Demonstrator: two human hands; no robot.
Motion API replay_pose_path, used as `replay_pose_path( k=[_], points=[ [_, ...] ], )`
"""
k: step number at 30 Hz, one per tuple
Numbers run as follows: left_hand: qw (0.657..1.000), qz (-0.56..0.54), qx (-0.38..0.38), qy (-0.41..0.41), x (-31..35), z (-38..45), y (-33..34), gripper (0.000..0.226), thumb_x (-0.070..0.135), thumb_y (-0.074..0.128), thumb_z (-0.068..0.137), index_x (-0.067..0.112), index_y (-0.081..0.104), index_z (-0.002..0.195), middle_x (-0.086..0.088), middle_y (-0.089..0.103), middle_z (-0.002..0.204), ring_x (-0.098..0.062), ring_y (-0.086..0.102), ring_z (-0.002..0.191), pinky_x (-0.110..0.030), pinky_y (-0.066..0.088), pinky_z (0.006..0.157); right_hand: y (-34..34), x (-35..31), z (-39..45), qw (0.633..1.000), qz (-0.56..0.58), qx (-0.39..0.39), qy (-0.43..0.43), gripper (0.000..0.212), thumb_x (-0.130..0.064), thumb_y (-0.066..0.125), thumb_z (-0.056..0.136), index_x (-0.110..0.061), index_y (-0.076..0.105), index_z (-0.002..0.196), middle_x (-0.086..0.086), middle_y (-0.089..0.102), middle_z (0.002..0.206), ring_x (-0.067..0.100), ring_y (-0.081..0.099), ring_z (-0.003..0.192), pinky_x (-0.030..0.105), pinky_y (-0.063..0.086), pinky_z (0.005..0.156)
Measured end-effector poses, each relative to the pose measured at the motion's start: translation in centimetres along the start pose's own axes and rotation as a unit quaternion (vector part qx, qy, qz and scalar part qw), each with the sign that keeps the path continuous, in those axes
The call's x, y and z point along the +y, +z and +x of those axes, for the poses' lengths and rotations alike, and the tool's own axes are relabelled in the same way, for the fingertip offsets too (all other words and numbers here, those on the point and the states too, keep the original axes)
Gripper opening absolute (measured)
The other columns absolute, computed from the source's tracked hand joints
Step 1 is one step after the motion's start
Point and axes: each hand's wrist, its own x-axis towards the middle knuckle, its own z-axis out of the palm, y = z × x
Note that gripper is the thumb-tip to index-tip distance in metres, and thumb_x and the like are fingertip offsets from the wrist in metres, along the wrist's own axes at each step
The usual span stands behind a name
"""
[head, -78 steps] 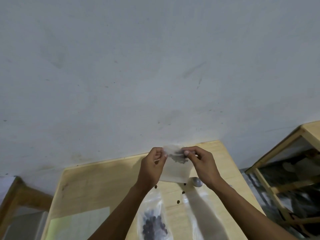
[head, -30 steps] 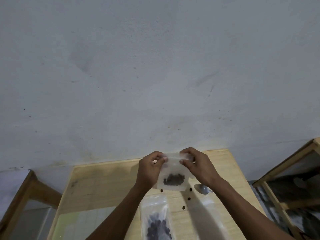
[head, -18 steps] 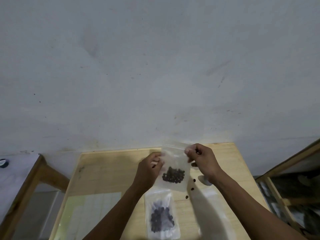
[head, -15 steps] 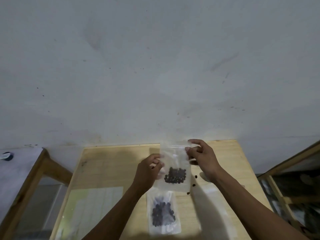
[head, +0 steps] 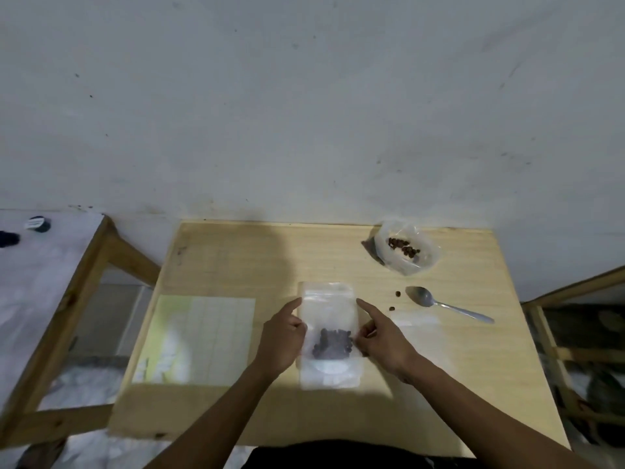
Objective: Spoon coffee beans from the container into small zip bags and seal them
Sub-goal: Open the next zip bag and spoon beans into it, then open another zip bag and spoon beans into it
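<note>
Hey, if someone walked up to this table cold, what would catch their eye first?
Probably the clear zip bag with dark coffee beans lying flat at the middle of the wooden table, flanked by the left hand and right hand, index fingers at its side edges. Next, the open plastic container with a few beans at the far right corner, and the metal spoon just nearer, with loose beans beside it.

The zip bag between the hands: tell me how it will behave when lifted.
The zip bag looks like thin clear film, so it will probably flop. The coffee beans sit loose in a small cluster, so they would likely slide to the low end. It seems light, and the smooth film may slip.
</note>
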Motion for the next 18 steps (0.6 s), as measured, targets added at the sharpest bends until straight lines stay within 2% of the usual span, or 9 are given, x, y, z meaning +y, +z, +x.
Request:
replay_pose_path(
  k=[3,6,7,9,12,15,17,18],
  points=[
    [0.999,0.053,-0.002,0.009,-0.6,-0.7,0.4,0.055,0.009,0.058,0.091,0.026,0.046,0.143,0.004,0.068,0.083,-0.012,0.066,0.076,-0.034,0.059,0.075,0.7,0.4,-0.6,1.0,-0.029,-0.006,-0.011,0.074,-0.006,0.066,0.086,-0.042,0.032,0.141,0.002,0.055,0.072,0.012,0.054,0.066,0.023,0.05,0.064],
    [0.996,0.083,-0.013,0.021,-0.8,-1.0,0.5,0.054,0.006,0.058,0.091,0.02,0.047,0.142,0.004,0.064,0.079,-0.007,0.061,0.072,-0.018,0.048,0.064,1.0,0.9,-0.5,0.998,-0.055,-0.014,-0.019,0.076,-0.006,0.065,0.086,-0.042,0.031,0.145,0.001,0.052,0.07,0.01,0.053,0.063,0.017,0.048,0.062],
    [0.995,0.096,-0.018,0.024,-0.9,-1.0,0.6,0.052,0.008,0.058,0.091,0.019,0.048,0.141,0.003,0.064,0.079,-0.007,0.059,0.071,-0.016,0.045,0.062,1.0,1.1,-0.5,0.998,-0.065,-0.013,-0.021,0.076,-0.006,0.064,0.086,-0.039,0.031,0.147,0.0,0.052,0.07,0.01,0.053,0.063,0.015,0.047,0.061],
    [0.991,0.127,-0.017,0.029,-0.9,-0.9,0.6,0.049,0.013,0.059,0.091,0.015,0.049,0.139,-0.004,0.066,0.089,-0.015,0.062,0.079,-0.022,0.047,0.066,0.8,1.3,-0.3,0.996,-0.081,0.002,-0.027,0.072,-0.008,0.063,0.088,-0.035,0.034,0.147,0.0,0.054,0.071,0.009,0.052,0.063,0.013,0.045,0.061],
    [0.988,0.15,0.02,0.032,-0.3,-0.5,0.3,0.049,0.02,0.057,0.091,0.019,0.046,0.139,-0.008,0.058,0.112,-0.019,0.061,0.095,-0.031,0.052,0.082,-0.3,1.6,-0.2,0.991,-0.093,0.088,-0.048,0.052,-0.013,0.06,0.092,-0.029,0.047,0.14,0.008,0.062,0.076,0.012,0.055,0.065,0.011,0.042,0.062],
    [0.989,0.114,0.029,0.092,1.5,-0.1,0.6,0.037,0.014,0.057,0.094,0.025,0.053,0.129,0.001,0.055,0.105,-0.007,0.058,0.083,-0.015,0.044,0.073,-2.2,2.0,-0.2,0.978,-0.101,0.173,-0.065,0.033,-0.013,0.057,0.094,-0.024,0.059,0.125,0.002,0.063,0.073,0.01,0.057,0.066,0.009,0.042,0.06],
    [0.988,0.097,0.004,0.122,3.1,0.3,1.4,0.031,0.014,0.056,0.095,0.027,0.056,0.123,0.003,0.056,0.101,-0.006,0.059,0.08,-0.016,0.046,0.072,-3.7,2.8,-0.3,0.969,-0.113,0.213,-0.048,0.029,-0.013,0.056,0.093,-0.023,0.063,0.12,-0.005,0.063,0.072,0.007,0.059,0.067,0.01,0.041,0.059],
    [0.988,0.092,-0.01,0.128,4.0,0.4,2.0,0.028,0.014,0.056,0.095,0.026,0.056,0.12,0.005,0.055,0.1,-0.006,0.058,0.081,-0.02,0.047,0.074,-4.4,3.4,-0.4,0.964,-0.124,0.233,-0.035,0.03,-0.012,0.056,0.092,-0.022,0.063,0.119,-0.006,0.063,0.074,0.008,0.06,0.068,0.014,0.042,0.062]
  ],
)
